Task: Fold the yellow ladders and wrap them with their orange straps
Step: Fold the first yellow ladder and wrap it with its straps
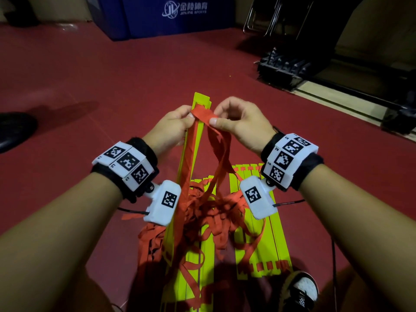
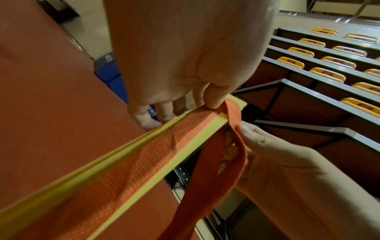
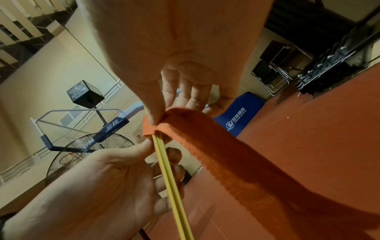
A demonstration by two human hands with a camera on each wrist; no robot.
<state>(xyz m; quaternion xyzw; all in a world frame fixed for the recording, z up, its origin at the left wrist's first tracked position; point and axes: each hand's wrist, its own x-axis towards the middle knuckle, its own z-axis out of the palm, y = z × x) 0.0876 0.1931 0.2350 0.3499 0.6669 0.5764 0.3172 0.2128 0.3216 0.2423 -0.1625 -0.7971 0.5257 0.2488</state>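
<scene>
Head view, centre frame: the left hand (image 1: 174,124) gripped the stacked yellow ladder rungs (image 1: 201,101) while the right hand (image 1: 236,120) pinched the orange strap (image 1: 203,113), apparently to begin wrapping.

Yellow ladder slats (image 1: 201,102), orange woven strap (image 1: 203,114), dark red floor (image 1: 112,75), black-and-white checked wristbands (image 1: 126,164).

Dim indoor light with dark corners in the head view, strong bending at the edges, and blurred, overexposed skin close to both wrist cameras.
</scene>
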